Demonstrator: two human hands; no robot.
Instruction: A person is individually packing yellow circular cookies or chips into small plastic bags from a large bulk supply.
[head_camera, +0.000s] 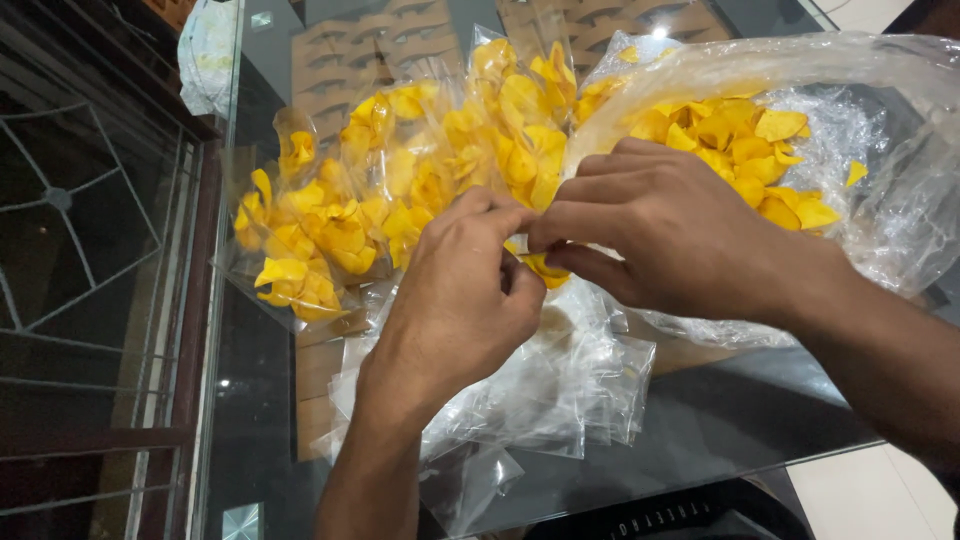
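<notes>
Quick tally from the top-down view: two hands in frame, a left hand (462, 290) and a right hand (665, 235), both pinching at the same yellow chip (545, 266). One big clear bag of loose chips (760, 150) lies open on the right. Small filled packets (400, 190) sit in a cluster, looks like five or six, but they overlap so I can't pin it down. One stack of empty clear pouches (560, 385), too many to count. One glass bench (730, 415).
</notes>
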